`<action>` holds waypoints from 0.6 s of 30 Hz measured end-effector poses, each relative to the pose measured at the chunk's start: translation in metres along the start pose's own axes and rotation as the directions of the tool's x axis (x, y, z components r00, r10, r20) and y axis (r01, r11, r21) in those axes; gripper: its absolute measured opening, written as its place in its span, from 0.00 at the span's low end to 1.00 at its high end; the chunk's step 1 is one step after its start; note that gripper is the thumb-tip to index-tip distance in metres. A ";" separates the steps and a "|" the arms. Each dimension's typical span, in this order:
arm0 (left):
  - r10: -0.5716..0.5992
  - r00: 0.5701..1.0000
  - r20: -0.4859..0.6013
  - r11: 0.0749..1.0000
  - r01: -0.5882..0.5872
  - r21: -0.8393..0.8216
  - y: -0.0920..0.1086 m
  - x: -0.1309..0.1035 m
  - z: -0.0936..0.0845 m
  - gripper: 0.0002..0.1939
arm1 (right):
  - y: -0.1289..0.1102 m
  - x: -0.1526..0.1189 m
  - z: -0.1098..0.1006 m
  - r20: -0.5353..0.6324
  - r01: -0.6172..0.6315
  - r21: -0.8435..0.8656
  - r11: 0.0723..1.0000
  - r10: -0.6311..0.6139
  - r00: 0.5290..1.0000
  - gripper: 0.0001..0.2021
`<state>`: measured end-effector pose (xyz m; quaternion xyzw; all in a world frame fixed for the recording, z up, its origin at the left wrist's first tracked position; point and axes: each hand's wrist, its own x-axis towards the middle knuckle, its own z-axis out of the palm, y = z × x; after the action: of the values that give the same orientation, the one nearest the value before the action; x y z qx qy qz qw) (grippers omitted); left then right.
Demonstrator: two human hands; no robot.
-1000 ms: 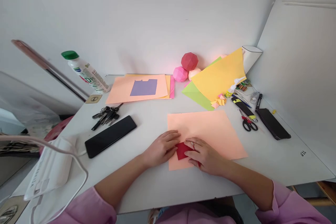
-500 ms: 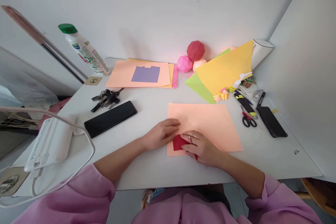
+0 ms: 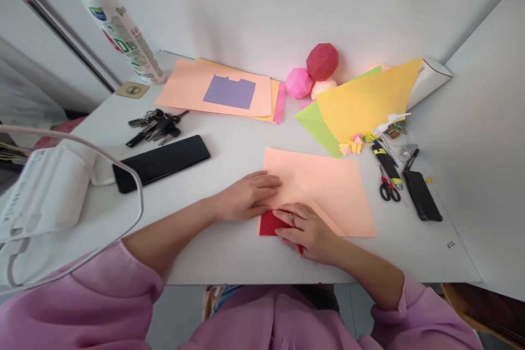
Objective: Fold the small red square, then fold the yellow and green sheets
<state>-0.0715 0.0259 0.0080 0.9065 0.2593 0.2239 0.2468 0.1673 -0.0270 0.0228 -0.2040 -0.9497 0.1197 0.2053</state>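
Red paper piece [image 3: 268,224] sits at the lower middle of the frame, on the near left corner of a peach sheet [image 3: 336,183], partly hidden by fingers. The right hand [image 3: 312,234] lies over it, fingers kinda bent and bunched close together, fingertips on the red. A thin red thing [image 3: 301,251] pokes out under that hand; can't tell if it's being gripped. The left hand [image 3: 248,197] is pretty much flat, fingers stretched out on the peach sheet, thumb right by the red piece's top edge.

Rest of the desk [image 3: 229,257]: black phone [image 3: 162,163] and keys [image 3: 159,124] left of centre, white bottle [image 3: 123,38] with a green cap in the upper left, and a paper stack [image 3: 176,85] upper middle with a purple piece [image 3: 230,92] on top. Faceted balls [image 3: 322,62] sit near a yellow sheet [image 3: 365,98] at the upper right, scissors [image 3: 389,191] and a cutter [image 3: 386,164] below those.
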 end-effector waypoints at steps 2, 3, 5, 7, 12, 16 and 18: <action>0.000 1.000 0.024 1.000 0.000 0.000 -0.001 -0.001 -0.002 0.20 | 0.000 0.002 0.000 -0.006 0.011 0.024 1.000 -0.011 1.000 0.06; 0.002 0.999 0.035 1.000 -0.002 -0.006 -0.002 -0.001 -0.003 0.22 | 0.000 0.002 0.000 -0.008 0.015 0.034 0.999 -0.014 1.000 0.07; 0.003 0.998 0.065 1.000 -0.002 -0.016 -0.004 -0.002 -0.005 0.25 | 0.000 0.003 0.001 -0.008 0.013 0.046 0.999 -0.013 1.000 0.07; 0.000 0.994 0.109 1.000 0.001 -0.012 -0.005 -0.002 -0.007 0.30 | 0.000 0.003 0.003 -0.019 0.008 0.051 0.999 -0.007 1.000 0.07; -0.006 0.984 0.179 1.000 0.002 0.019 -0.006 -0.003 -0.009 0.36 | 0.000 0.004 0.007 -0.044 -0.009 0.060 0.998 0.012 0.999 0.08; -0.016 0.983 0.185 1.000 0.014 0.014 -0.006 -0.003 -0.010 0.35 | 0.000 0.007 0.007 -0.049 -0.024 0.082 0.996 0.028 0.998 0.09; -0.008 0.983 0.182 1.000 0.006 0.011 -0.006 -0.003 -0.010 0.34 | -0.001 0.007 0.007 -0.057 -0.024 0.094 0.995 0.030 0.998 0.09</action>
<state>-0.0812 0.0323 0.0112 0.9236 0.2398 0.1378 0.2654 0.1579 -0.0253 0.0191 -0.2104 -0.9338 0.1609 0.2405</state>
